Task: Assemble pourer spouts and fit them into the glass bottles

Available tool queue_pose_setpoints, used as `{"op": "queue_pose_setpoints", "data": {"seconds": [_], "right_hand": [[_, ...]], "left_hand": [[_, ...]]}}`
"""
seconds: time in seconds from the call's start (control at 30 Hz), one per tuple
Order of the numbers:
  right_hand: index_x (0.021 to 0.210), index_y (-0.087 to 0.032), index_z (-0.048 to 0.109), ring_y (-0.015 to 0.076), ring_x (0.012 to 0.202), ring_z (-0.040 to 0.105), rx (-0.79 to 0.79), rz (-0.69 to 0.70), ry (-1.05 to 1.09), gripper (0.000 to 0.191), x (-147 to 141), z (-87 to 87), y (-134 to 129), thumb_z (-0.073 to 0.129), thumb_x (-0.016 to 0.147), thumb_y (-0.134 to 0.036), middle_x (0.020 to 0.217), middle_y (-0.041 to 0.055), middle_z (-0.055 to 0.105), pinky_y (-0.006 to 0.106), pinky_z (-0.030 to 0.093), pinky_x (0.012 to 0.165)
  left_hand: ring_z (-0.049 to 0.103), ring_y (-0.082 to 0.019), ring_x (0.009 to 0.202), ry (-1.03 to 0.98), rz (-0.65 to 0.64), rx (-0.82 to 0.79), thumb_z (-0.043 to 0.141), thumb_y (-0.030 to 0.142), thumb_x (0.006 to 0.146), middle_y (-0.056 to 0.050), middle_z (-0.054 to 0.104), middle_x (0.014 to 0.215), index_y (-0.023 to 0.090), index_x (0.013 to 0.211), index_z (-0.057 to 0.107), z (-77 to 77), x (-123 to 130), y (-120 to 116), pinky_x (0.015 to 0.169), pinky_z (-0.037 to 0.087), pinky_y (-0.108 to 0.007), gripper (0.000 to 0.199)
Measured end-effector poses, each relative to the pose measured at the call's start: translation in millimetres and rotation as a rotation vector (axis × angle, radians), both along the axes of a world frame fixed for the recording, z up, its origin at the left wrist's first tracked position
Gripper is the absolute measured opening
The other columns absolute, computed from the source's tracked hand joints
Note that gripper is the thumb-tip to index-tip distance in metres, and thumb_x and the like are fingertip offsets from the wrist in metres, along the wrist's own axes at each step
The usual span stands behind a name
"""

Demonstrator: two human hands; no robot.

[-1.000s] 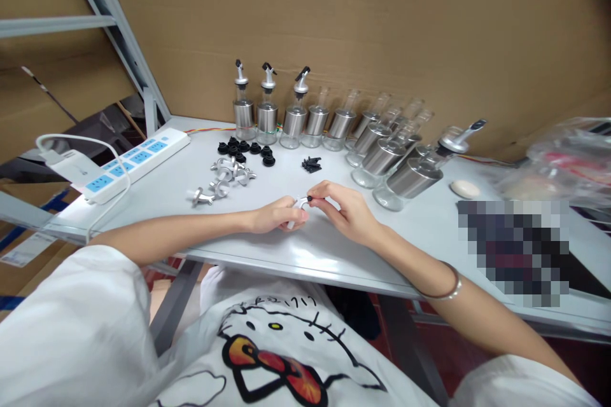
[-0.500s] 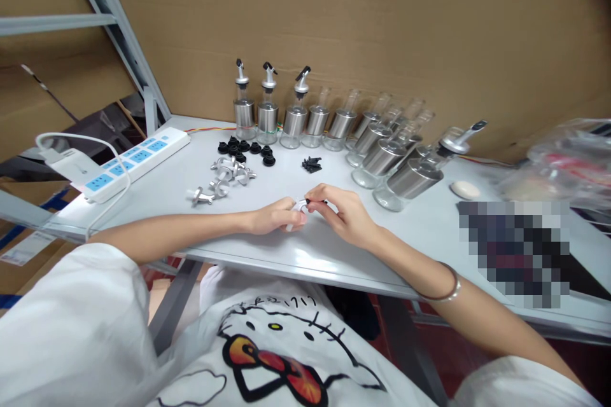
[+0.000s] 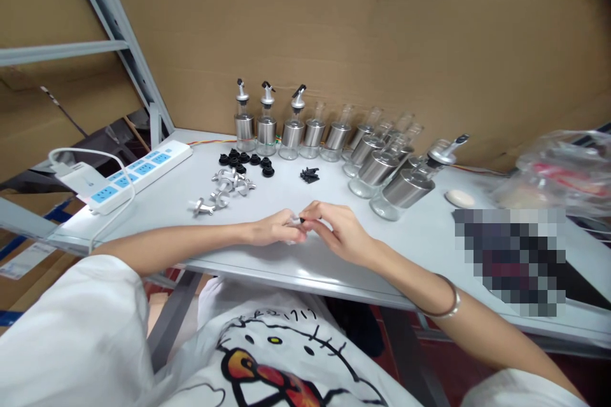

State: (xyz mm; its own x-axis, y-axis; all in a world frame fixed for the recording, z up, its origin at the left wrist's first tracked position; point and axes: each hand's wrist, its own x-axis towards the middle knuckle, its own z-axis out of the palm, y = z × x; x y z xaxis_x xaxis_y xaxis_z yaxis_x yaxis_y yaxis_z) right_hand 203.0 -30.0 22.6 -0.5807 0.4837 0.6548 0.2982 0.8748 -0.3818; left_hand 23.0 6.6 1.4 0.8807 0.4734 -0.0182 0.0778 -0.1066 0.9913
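Near the table's front edge, my left hand (image 3: 275, 227) is closed around a silver pourer spout (image 3: 293, 221), mostly covered by the fingers. My right hand (image 3: 337, 229) meets it from the right, thumb and forefinger pinching a small black flap (image 3: 302, 220) at the spout's tip. Beyond the hands lies a small pile of black flaps (image 3: 310, 175). Several silver pourer spouts (image 3: 231, 183) lie loose to the left, with black ring-shaped stoppers (image 3: 244, 159) just behind them.
Glass bottles with steel sleeves (image 3: 338, 138) line the back and right; a few carry pourers, including the front right bottle (image 3: 408, 189). A white power strip (image 3: 143, 172) with a cable sits left. A white oval object (image 3: 459, 198) and clear plastic bags (image 3: 554, 172) are at right.
The camera view has tilted up a little, so the table items sit lower in the picture. Both hands stay together at the spout, with the black flap now closer against it.
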Motion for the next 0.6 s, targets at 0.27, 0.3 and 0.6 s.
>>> {"op": "queue_pose_setpoints", "data": {"seconds": [0.27,0.3,0.6], "right_hand": [[0.088,-0.018,0.054,0.0137,0.067,0.059,-0.041,-0.081,-0.03,0.018,-0.7,1.8,-2.2,0.047,0.095,-0.034,0.075,0.004,0.063,0.025,0.048,0.063],[0.087,-0.018,0.056,0.0134,0.067,0.059,-0.07,-0.083,-0.039,0.021,-1.0,2.3,-2.7,0.047,0.095,-0.036,0.075,0.0039,0.062,0.024,0.048,0.063],[0.083,-0.018,0.064,0.0116,0.058,0.059,-0.355,-0.115,0.077,0.024,-1.1,3.2,-5.3,0.052,0.091,-0.037,0.07,0.0024,0.067,0.023,0.047,0.056]], "left_hand": [[0.029,-0.007,0.052,0.025,0.028,0.001,0.06,0.045,0.068,0.007,0.034,0.058,0.017,0.066,0.041,5.7,6.7,0.4,0.049,0.024,-0.022,0.034],[0.033,-0.007,0.054,0.033,0.02,0.017,0.064,0.045,0.067,0.006,0.037,0.061,0.017,0.069,0.043,7.4,8.3,0.4,0.05,0.027,-0.022,0.035],[0.043,-0.012,0.057,0.248,-0.245,0.16,0.057,0.076,0.067,0.003,0.046,0.063,0.016,0.074,0.052,28.6,-7.3,21.3,0.058,0.038,-0.026,0.06]]}}
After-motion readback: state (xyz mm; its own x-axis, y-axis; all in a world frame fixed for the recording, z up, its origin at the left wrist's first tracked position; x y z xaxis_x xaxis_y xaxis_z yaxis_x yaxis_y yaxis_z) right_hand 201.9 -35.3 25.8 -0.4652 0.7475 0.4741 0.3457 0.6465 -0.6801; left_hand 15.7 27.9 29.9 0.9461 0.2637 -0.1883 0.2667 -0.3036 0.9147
